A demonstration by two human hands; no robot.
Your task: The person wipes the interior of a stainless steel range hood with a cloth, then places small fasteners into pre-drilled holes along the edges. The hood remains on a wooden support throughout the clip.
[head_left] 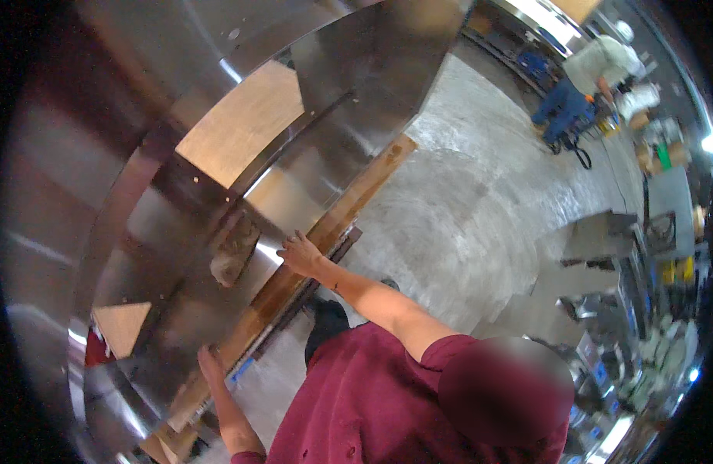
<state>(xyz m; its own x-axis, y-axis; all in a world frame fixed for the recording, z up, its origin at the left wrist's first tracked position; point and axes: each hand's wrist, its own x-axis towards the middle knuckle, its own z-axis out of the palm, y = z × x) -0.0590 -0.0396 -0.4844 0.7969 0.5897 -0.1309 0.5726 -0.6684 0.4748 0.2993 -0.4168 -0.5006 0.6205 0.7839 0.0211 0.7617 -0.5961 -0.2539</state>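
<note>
A large, shiny sheet-metal piece (337, 147) with a curved raised edge lies before me. Along its near side runs a wooden beam (379, 172). My right hand (298, 254) rests where metal and wood meet, palm down, its fingers spread and holding nothing. Nearer and to the left, my left hand (209, 362) touches the outer end of the same beam; its fingers are too blurred to make out. On the metal left of my right hand is a tan, glove-like shape (231, 263), which I cannot tell for sure.
Pale wooden panels (244, 124) show beyond the metal's cut-outs. Grey concrete floor (449, 201) lies to my right. At the far right a co-worker (596, 73) bends over equipment. Metal parts and boxes (604, 301) crowd the right side. A blue strip (242, 370) sits below the beam.
</note>
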